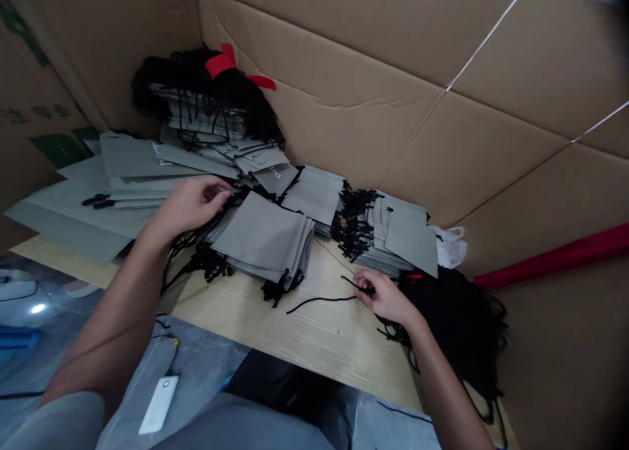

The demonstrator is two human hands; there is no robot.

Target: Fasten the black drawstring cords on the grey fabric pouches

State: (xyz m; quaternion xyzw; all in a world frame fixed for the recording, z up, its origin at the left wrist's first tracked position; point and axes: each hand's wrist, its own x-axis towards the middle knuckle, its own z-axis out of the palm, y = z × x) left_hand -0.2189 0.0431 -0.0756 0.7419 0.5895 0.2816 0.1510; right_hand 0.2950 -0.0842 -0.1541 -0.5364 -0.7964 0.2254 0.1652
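Observation:
My left hand (192, 202) reaches over the wooden table (314, 332) to the edge of a stack of grey fabric pouches (263, 235); its fingers are curled against the pouches and black strings there. My right hand (386, 296) rests on the table with its fingertips pinched on a black cord (319, 300) that trails left across the wood. A second stack of grey pouches (398, 237) with black drawstrings lies just behind the right hand.
Large flat grey sheets (93, 201) lie at the left, a tall pouch pile with black strings and a red ribbon (221, 62) at the back. A heap of black cords (457, 319) sits at the right. Cardboard walls surround the table. A white tag (158, 404) lies below.

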